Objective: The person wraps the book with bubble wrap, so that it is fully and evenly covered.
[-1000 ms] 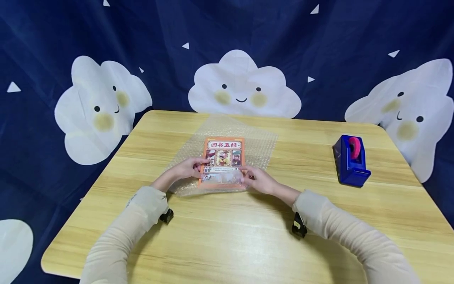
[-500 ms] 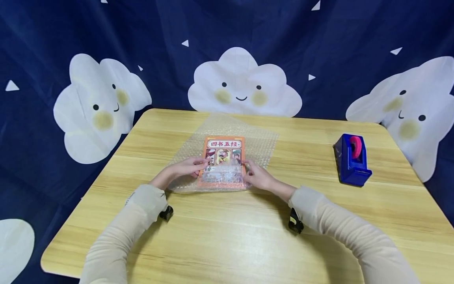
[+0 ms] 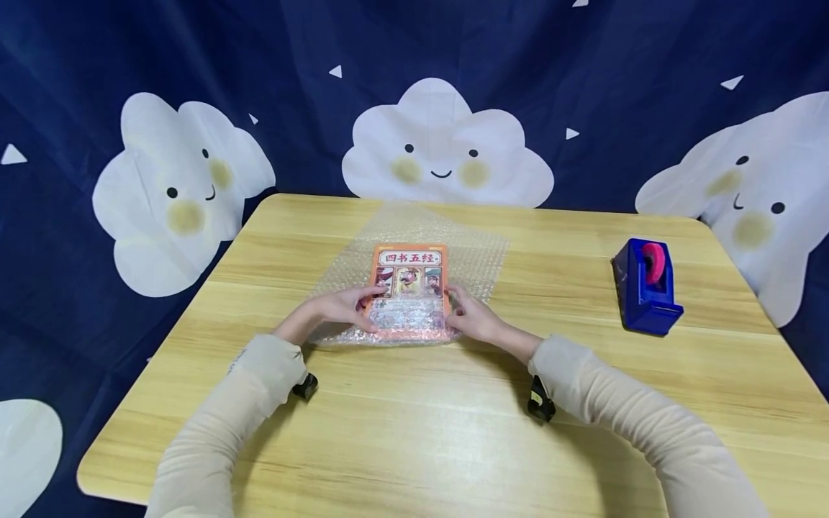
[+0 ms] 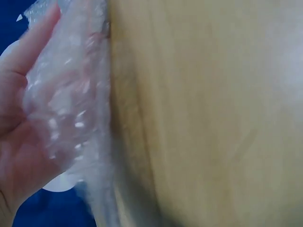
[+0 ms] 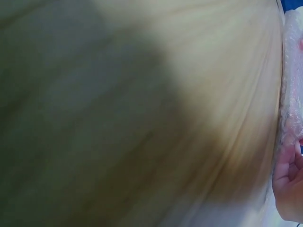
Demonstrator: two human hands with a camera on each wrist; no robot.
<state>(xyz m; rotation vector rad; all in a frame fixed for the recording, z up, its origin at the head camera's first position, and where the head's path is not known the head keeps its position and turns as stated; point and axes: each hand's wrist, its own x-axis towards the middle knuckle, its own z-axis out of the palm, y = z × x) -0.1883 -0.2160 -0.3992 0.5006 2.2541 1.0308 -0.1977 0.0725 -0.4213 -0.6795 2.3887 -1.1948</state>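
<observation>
An orange-bordered book (image 3: pixel 409 277) with a picture cover lies face up on a sheet of bubble wrap (image 3: pixel 414 224). The wrap's near edge is folded over the lower part of the cover. At the book's left edge my left hand (image 3: pixel 341 307) holds the folded wrap, fingers on the cover's side and thumb lower down. My right hand (image 3: pixel 476 317) grips the wrap at the right edge. In the left wrist view, crinkled bubble wrap (image 4: pixel 71 104) lies against the left palm and thumb. The right wrist view catches only part of the right hand (image 5: pixel 289 182) beside the wrap.
A blue tape dispenser (image 3: pixel 648 288) with a pink roll stands on the right of the wooden table (image 3: pixel 414 424). Behind the table hangs a dark blue curtain (image 3: pixel 304 43) with smiling white clouds. A black wrist camera is strapped at each cuff.
The near flap of bubble wrap has been drawn up and laid flatter over the book's lower half. Both hands shifted slightly along the book's sides, and the right moved closer to its edge.
</observation>
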